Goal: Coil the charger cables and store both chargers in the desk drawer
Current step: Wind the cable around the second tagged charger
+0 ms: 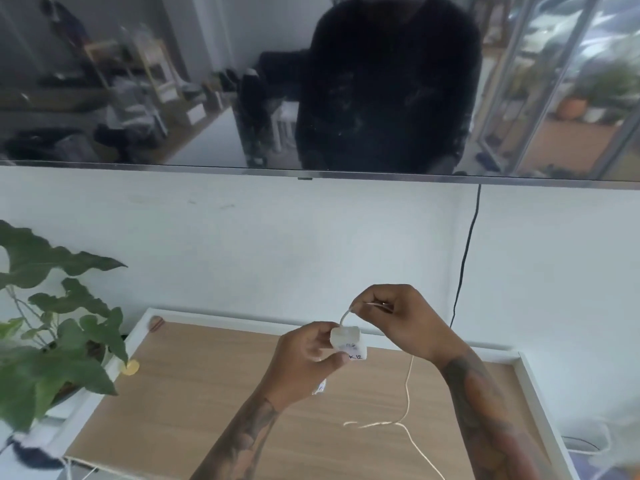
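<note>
My left hand point(304, 362) holds a white charger block point(348, 342) with a handwritten label, raised above the desk. My right hand point(398, 317) pinches the white cable point(346, 315) where it loops out of the block. The rest of that cable point(407, 396) hangs down from behind my right hand and trails over the wooden desk top point(207, 393) toward the near edge. A second white cable point(104, 471) lies along the desk's front left edge. Neither a second charger block nor the drawer is visible.
A leafy potted plant point(59, 341) stands at the desk's left edge. A yellow disc point(131, 367) and a small reddish object point(156, 323) lie on the desk's left side. A dark TV screen point(311, 81) hangs on the wall above, with a black cord point(465, 258) hanging down.
</note>
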